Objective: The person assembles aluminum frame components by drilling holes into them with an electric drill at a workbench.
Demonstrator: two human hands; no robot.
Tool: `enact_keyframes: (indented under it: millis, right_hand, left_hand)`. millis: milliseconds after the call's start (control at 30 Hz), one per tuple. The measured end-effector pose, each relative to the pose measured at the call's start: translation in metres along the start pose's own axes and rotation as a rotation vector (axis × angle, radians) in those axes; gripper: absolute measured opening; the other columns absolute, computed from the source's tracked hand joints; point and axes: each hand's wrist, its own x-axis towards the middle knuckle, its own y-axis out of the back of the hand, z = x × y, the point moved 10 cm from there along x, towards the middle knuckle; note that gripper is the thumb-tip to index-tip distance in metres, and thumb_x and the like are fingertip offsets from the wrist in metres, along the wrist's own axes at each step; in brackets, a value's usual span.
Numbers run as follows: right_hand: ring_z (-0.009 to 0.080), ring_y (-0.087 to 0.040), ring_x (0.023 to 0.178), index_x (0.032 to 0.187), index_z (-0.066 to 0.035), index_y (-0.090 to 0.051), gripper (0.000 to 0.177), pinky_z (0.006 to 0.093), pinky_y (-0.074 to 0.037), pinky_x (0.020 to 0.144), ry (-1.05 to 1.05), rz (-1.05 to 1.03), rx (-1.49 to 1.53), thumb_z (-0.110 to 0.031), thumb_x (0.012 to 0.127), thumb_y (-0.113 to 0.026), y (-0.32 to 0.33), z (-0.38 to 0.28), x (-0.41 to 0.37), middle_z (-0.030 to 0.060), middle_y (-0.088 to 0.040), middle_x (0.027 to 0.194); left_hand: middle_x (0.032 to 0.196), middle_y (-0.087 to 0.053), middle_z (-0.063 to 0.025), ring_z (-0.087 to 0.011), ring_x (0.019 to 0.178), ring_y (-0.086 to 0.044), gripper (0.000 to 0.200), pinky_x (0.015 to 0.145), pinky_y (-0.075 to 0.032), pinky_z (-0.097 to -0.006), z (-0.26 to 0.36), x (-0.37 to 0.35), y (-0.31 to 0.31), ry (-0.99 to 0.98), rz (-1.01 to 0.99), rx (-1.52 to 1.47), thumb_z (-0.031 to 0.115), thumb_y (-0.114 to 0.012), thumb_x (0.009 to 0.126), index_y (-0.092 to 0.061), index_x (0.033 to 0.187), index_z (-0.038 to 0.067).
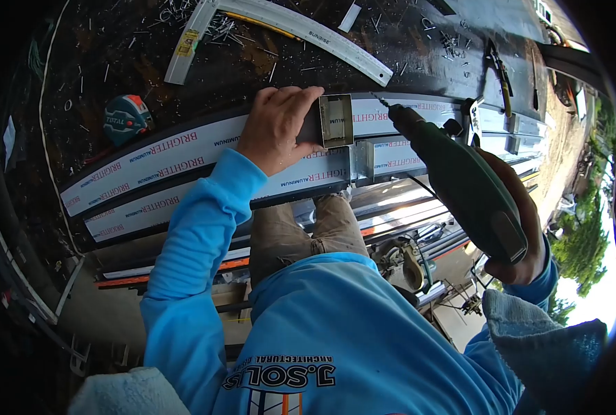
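Note:
My left hand (280, 128) is closed round a short rectangular metal piece (350, 121), with thumb and index finger at opposite sides of it. The piece stands over film-wrapped aluminum bars (215, 131) printed "BRIGHTER ALUMINUM". In my right hand (522, 200) is a green power drill (460, 176), its fingers wrapped round the handle and partly hidden. The thin drill bit (380, 99) points toward the metal piece, a short distance from it. Beside the lower bar a small metal bracket (363, 162) is seen.
A teal tape measure (125, 119) lies left of the bars. Beyond them are a metal try square (308, 31), pliers (499, 76) and scattered metal shavings (218, 31) on the dark tabletop (87, 62). A clamp-like metal part (471, 117) sits near the drill.

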Motion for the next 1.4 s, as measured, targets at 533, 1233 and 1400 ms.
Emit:
enact_keyframes:
  millis: [533,1233,1400]
  right_hand:
    - [0.0394,-0.051,0.127,0.143,0.009,-0.036,0.087,0.046,-0.036,0.111,0.118,-0.33,-0.279,-0.037,0.079,-0.075,-0.029,-0.01,0.074,0.0297,-0.05,0.136]
    - [0.0343,-0.071,0.077,0.133,0.004,-0.049,0.073,0.0407,-0.058,0.072,0.249,-0.4,-0.857,-0.009,0.063,-0.068,-0.075,-0.062,0.094,0.0226,-0.069,0.091]
    - [0.0338,-0.071,0.079,0.131,0.002,-0.051,0.081,0.0379,-0.057,0.077,0.383,-0.471,-1.007,-0.014,0.054,-0.073,-0.104,-0.09,0.095,0.0206,-0.07,0.091]
  left_hand:
    - [0.111,-0.062,-0.0092,-0.0274,0.112,-0.056,0.091,0.098,-0.036,-0.0454,0.0,0.001,0.0,-0.038,0.029,0.039,0.03,-0.093,0.057,-0.044,0.131,0.013]
    - [0.121,-0.058,-0.0108,-0.0279,0.116,-0.054,0.095,0.099,-0.035,-0.0457,0.0,0.004,0.0,0.008,-0.028,-0.012,0.024,-0.092,0.055,-0.044,0.135,0.011]
    - [0.121,-0.056,-0.0119,-0.0303,0.114,-0.054,0.089,0.097,-0.036,-0.0468,0.004,0.0,0.01,-0.052,0.04,-0.025,0.028,-0.089,0.057,-0.044,0.13,0.005]
